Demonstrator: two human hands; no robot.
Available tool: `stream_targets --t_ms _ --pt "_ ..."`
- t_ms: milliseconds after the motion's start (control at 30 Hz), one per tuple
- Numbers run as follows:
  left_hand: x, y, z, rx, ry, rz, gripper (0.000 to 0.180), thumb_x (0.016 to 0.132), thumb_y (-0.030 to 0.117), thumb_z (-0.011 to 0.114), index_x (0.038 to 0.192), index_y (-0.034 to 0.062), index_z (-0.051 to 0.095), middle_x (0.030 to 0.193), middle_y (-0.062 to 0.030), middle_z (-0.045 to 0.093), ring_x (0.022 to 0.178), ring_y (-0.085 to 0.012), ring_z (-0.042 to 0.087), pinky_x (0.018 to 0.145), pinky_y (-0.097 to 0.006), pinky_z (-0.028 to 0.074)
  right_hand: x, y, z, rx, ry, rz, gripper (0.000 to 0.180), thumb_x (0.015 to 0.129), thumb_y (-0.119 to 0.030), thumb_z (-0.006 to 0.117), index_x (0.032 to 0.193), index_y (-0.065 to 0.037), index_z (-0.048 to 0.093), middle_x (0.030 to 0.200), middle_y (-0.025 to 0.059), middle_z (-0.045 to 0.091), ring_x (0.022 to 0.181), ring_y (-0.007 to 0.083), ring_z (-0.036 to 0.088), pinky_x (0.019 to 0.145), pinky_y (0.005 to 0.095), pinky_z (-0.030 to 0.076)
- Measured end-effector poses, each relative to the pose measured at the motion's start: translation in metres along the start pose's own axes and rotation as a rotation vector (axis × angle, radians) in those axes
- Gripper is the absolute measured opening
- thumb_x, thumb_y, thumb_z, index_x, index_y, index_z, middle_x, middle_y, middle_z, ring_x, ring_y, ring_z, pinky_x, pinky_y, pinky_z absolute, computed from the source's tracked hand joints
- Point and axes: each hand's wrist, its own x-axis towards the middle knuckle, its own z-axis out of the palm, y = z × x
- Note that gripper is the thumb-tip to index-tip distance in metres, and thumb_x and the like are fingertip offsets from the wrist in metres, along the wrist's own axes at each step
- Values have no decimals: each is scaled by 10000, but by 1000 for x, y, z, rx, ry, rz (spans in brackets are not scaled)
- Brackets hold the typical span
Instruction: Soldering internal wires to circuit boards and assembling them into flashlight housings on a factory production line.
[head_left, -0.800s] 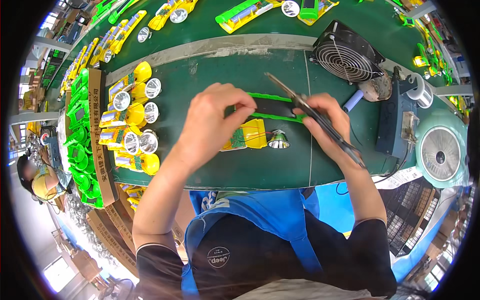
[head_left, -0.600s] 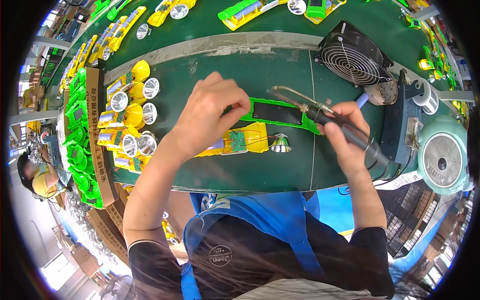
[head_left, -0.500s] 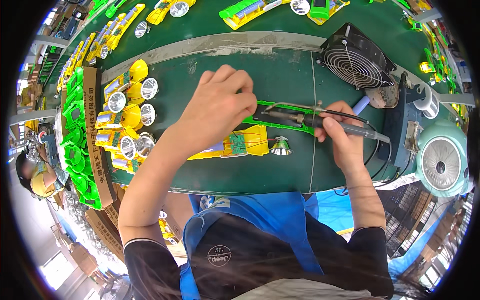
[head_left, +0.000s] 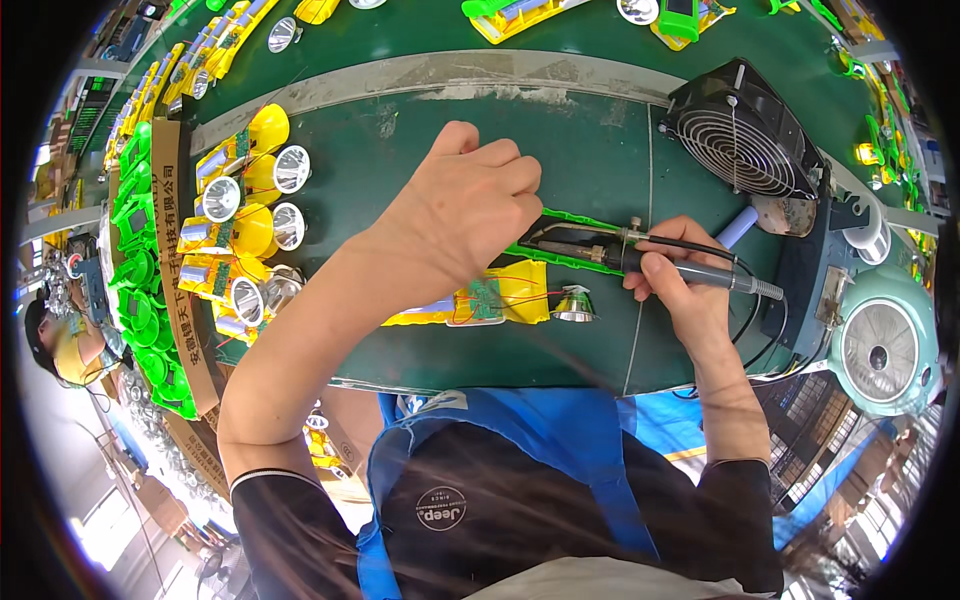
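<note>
Head view. A green casing (head_left: 580,222) lies on the green mat (head_left: 400,150), just left of the black fan (head_left: 745,135). The left hand (head_left: 470,210) is curled closed over the casing's left end; what the fingers pinch beneath is hidden. A soldering iron (head_left: 650,262) is gripped pen-style in the right hand (head_left: 680,290), fingers closed round its handle, tip laid onto the casing just beside the left hand. A yellow torch half (head_left: 500,295) with a small circuit board is seen below the casing, a silver reflector (head_left: 575,305) touching its right end. Yellow torch parts (head_left: 245,230) are stacked well left of the fan. A solder spool (head_left: 868,238) stands right of the fan.
</note>
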Motion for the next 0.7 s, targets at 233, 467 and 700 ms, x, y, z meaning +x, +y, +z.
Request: stream_targets --t_ms 233,467,700 --pt "0 1 0 16 2 6 31 748 88 696 770 90 717 928 -2 602 1001 -171 592 956 -401 407 0 1 1 -3 12 8 239 946 -184 712 1027 15 607 832 103 688 660 136 676 585 246 543" --pt "0 0 0 25 27 23 54 786 87 654 760 121 688 840 -7 563 939 -167 580 917 -383 392 -9 8 -16 86 39 -119 293 970 -202 700 1079 48 592 841 146 698 715 197 695 680 316 575" --pt "1 2 -3 25 -35 -4 52 774 88 718 778 109 671 933 -3 592 967 -182 593 957 -407 390 -16 24 -26 168 60 -185 322 978 -213 707 1099 56 578 862 170 711 737 201 698 721 322 581"
